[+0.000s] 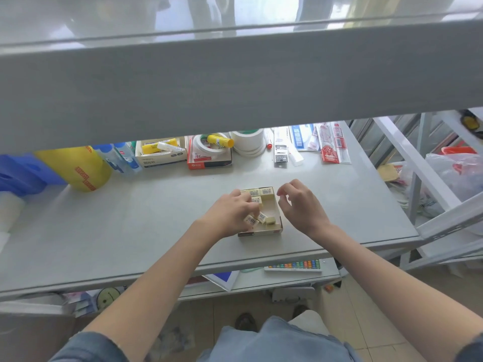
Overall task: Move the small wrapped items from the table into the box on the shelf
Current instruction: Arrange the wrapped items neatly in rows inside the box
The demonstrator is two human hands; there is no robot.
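Observation:
A small open cardboard box sits on the grey shelf near its front edge. Several small pale-yellow wrapped items with barcode labels lie inside it, some in a row at the far end. My left hand reaches over the box's left side, and its fingers pinch wrapped items at the box's near end. My right hand hovers just right of the box with its fingers loosely curled and nothing in them.
Along the back of the shelf stand a yellow tape roll, glue bottles, a box of stationery, a red box with white tape and a glue stick, white tape rolls and packaged pens. An abacus lies on the shelf below.

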